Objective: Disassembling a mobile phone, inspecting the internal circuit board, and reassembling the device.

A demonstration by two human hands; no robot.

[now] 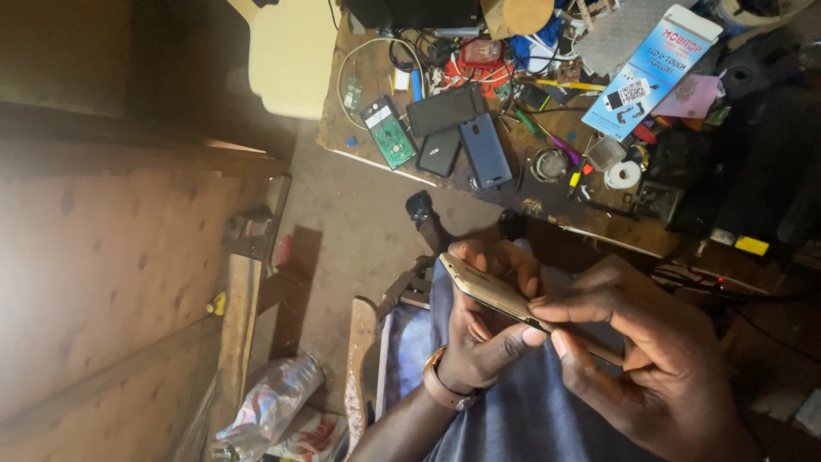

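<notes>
The left hand [483,329] curls under a gold phone [496,293] held over the lap, its fingers wrapped round the far edge and its thumb laid along the near edge. The right hand [650,359] is pinched at the phone's right end, thumb and forefinger pressing its edge, though whatever sits between them is too dark to tell. Beyond the hands, on the workbench [359,141], lie a green circuit board [389,133], dark phone covers [466,141] and a roll of tape [623,174].

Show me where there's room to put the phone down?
Bare wood shows at the table's left edge, beside the green circuit board. Everywhere rightward is crowded: phone covers, tape roll, blue box, tangled wires. Both hands hold the phone.
</notes>
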